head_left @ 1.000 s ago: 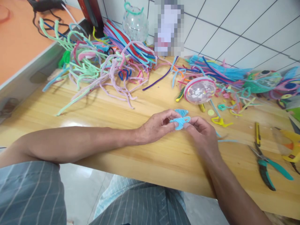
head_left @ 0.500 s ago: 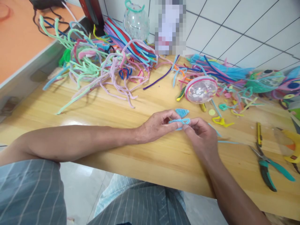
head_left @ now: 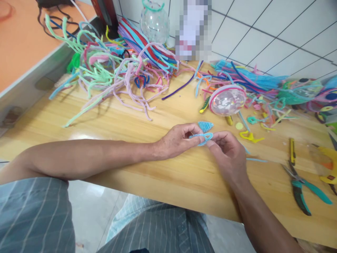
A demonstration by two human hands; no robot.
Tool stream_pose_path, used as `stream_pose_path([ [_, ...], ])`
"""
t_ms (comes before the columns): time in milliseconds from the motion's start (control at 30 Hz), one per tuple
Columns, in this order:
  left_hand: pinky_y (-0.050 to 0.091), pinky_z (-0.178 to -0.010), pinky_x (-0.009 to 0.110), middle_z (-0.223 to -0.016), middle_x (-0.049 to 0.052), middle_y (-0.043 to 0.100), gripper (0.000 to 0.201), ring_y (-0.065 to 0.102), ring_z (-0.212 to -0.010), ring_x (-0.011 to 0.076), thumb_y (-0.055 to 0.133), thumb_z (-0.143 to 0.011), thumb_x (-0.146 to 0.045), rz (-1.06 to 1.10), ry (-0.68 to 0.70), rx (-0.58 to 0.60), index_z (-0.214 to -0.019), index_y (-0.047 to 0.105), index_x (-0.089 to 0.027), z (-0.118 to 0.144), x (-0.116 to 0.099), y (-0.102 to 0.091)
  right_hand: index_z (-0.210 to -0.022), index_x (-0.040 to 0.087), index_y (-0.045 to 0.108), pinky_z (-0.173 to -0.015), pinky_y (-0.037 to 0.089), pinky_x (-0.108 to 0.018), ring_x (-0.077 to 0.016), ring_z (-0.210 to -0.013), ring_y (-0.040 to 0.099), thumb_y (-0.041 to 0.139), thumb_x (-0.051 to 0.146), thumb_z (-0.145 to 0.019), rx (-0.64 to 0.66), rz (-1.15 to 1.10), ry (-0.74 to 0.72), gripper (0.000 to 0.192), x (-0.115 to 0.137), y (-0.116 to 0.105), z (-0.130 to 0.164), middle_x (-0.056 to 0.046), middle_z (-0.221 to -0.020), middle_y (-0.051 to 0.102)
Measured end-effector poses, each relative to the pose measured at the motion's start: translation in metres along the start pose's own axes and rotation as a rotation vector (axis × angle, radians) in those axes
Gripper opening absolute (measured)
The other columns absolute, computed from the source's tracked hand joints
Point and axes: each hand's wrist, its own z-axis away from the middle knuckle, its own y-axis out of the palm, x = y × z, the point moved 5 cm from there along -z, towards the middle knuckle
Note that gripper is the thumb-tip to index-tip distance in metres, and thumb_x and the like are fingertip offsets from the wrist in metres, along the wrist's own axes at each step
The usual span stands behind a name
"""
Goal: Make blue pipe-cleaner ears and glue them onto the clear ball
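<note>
Both hands meet over the middle of the wooden table [head_left: 126,119] and pinch one small light-blue pipe-cleaner piece [head_left: 202,137]. My left hand [head_left: 177,140] holds its left end between thumb and fingers. My right hand [head_left: 226,151] grips its right end with the fingertips. A second light-blue woven triangle [head_left: 205,125] lies flat on the table just behind the held piece, touching neither hand.
A heap of loose pastel pipe cleaners [head_left: 113,75] covers the back left. A clear plastic dome with a pink rim [head_left: 226,101] lies behind the hands. Teal-handled pliers [head_left: 300,184] and a yellow utility knife [head_left: 291,150] lie at the right. A clear globe [head_left: 154,21] stands by the tiled wall.
The held blue piece has been turned from flat and broad to a thinner edge-on loop between the fingertips. Both hands stay in place; the view shifted slightly.
</note>
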Motion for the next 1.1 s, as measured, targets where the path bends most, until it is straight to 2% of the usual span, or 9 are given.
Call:
stream_pose_path([
  [133,0.050,-0.082,0.029,-0.091,0.002,0.068,0.040,0.059,-0.085,0.0135,0.077,-0.096,-0.055,-0.027,0.039,-0.028,-0.093,0.070,-0.015,0.001,0.001,-0.001,-0.084,0.025,0.067,-0.057,0.048,-0.027,-0.0139,-0.060,0.059,0.073,0.035,-0.085,-0.014,0.136,-0.098,0.012,0.005,-0.003,0.003,0.003,-0.069,0.069],
  [233,0.052,-0.082,0.028,-0.093,0.004,0.071,0.034,0.063,-0.088,0.0145,0.075,-0.100,-0.049,-0.146,0.127,-0.050,-0.097,0.073,-0.016,0.004,-0.005,-0.001,-0.084,0.027,0.065,-0.058,0.048,-0.029,-0.0143,-0.060,0.058,0.070,0.030,-0.090,-0.058,0.275,-0.267,0.008,0.012,-0.005,0.008,0.003,-0.070,0.068],
  [400,0.058,-0.090,0.032,-0.100,0.009,0.078,0.016,0.072,-0.096,0.0175,0.071,-0.104,-0.033,-0.347,0.414,-0.029,-0.104,0.075,-0.018,0.012,-0.022,0.001,-0.092,0.030,0.065,-0.065,0.053,-0.034,-0.0189,-0.071,0.069,0.073,0.020,-0.089,-0.150,0.466,-0.675,0.013,0.021,-0.012,0.021,0.000,-0.084,0.076],
  [467,0.060,-0.096,0.035,-0.105,0.010,0.080,0.011,0.075,-0.103,0.0189,0.072,-0.104,-0.028,-0.380,0.525,-0.011,-0.107,0.075,-0.019,0.016,-0.028,0.002,-0.095,0.031,0.068,-0.069,0.056,-0.036,-0.0211,-0.075,0.072,0.074,0.017,-0.087,-0.155,0.546,-0.780,0.018,0.022,-0.015,0.026,-0.002,-0.086,0.078],
  [667,0.064,-0.103,0.041,-0.112,0.012,0.080,0.013,0.077,-0.111,0.0222,0.072,-0.105,-0.028,-0.412,0.634,0.083,-0.115,0.074,-0.020,0.021,-0.035,0.005,-0.091,0.034,0.074,-0.067,0.057,-0.037,-0.0205,-0.069,0.071,0.075,0.016,-0.084,-0.107,0.680,-0.838,0.019,0.020,-0.023,0.034,0.000,-0.080,0.077],
  [900,0.066,-0.100,0.037,-0.111,0.011,0.080,0.016,0.077,-0.110,0.0204,0.073,-0.103,-0.022,-0.449,0.744,0.060,-0.118,0.071,-0.020,0.025,-0.039,0.005,-0.088,0.035,0.077,-0.065,0.057,-0.036,-0.0201,-0.067,0.070,0.076,0.016,-0.084,-0.107,0.706,-0.866,0.019,0.024,-0.023,0.036,-0.001,-0.078,0.076],
  [1033,0.066,-0.099,0.036,-0.111,0.011,0.081,0.014,0.078,-0.110,0.0203,0.073,-0.103,-0.024,-0.463,0.723,0.067,-0.117,0.072,-0.020,0.024,-0.038,0.006,-0.087,0.033,0.077,-0.065,0.055,-0.036,-0.0195,-0.068,0.070,0.077,0.013,-0.083,-0.136,0.684,-0.974,0.020,0.028,-0.020,0.040,-0.001,-0.082,0.077],
  [1100,0.066,-0.098,0.036,-0.112,0.012,0.081,0.013,0.078,-0.110,0.0202,0.072,-0.104,-0.025,-0.466,0.707,0.064,-0.116,0.073,-0.020,0.024,-0.038,0.005,-0.087,0.032,0.076,-0.066,0.054,-0.036,-0.0194,-0.067,0.068,0.075,0.015,-0.086,-0.149,0.710,-0.970,0.018,0.027,-0.018,0.040,-0.001,-0.082,0.077],
])
